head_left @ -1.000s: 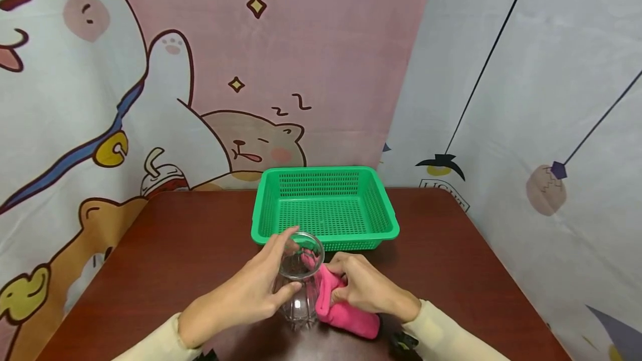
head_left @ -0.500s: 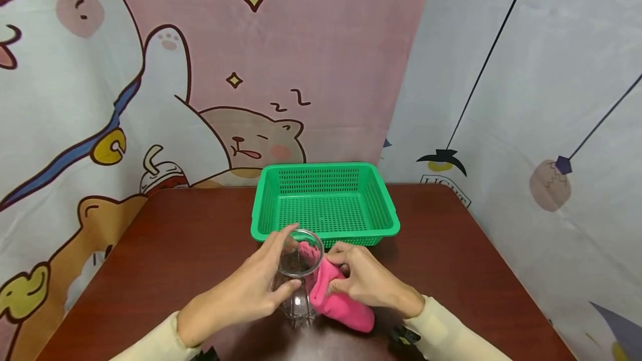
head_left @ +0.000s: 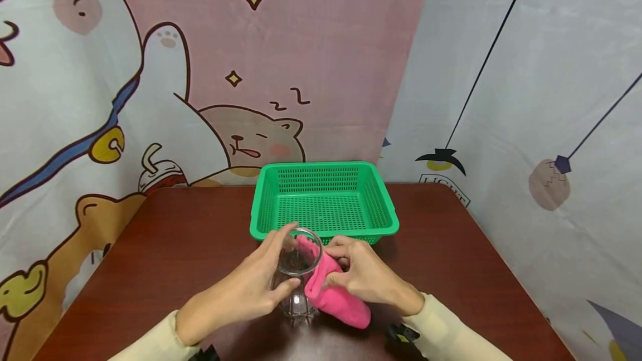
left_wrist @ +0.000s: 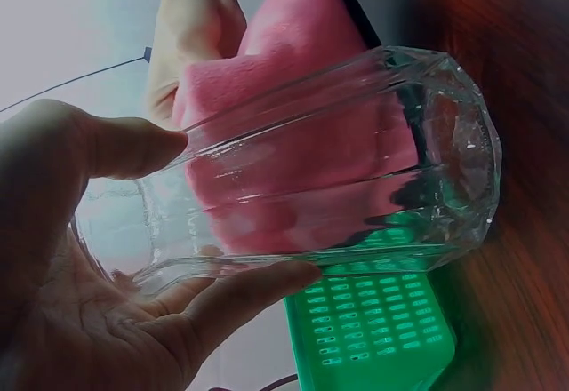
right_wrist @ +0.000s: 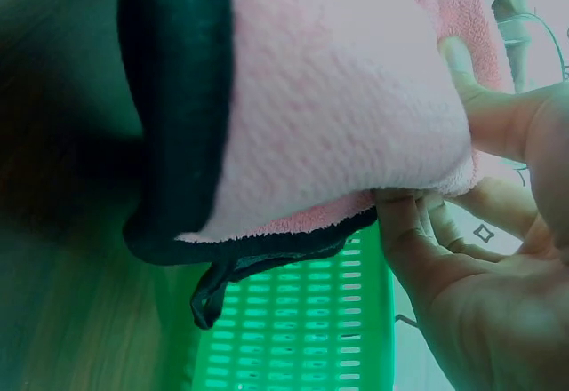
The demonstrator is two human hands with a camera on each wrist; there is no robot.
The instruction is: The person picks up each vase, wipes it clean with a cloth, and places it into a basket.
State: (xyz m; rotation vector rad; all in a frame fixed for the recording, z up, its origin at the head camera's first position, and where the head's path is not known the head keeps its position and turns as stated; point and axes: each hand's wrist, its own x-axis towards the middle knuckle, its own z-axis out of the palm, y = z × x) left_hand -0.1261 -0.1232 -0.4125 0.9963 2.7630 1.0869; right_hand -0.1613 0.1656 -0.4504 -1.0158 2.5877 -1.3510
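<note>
My left hand (head_left: 253, 280) grips a clear glass vase (left_wrist: 356, 169) near its rim, thumb on the near side and fingers behind. In the head view the vase stands nearly upright, with its faceted base low, close over the table. A pink cloth (head_left: 341, 302) with black edging and a small black loop hangs folded from my right hand (head_left: 366, 272), pinched between thumb and fingers. The cloth lies along the right side of the vase, and pink shows through the glass. In the right wrist view the cloth (right_wrist: 338, 89) hides part of the fingers.
Behind the hands, a green plastic basket (head_left: 388, 205) with slotted walls sits at the back of the dark red-brown table (head_left: 190, 238). A cartoon-printed curtain (head_left: 326, 60) hangs behind the table and along both its sides.
My right hand has moved slightly up and left with the cloth, bringing it further around the vase's far side. The left hand keeps nearly the same hold on the vase.
</note>
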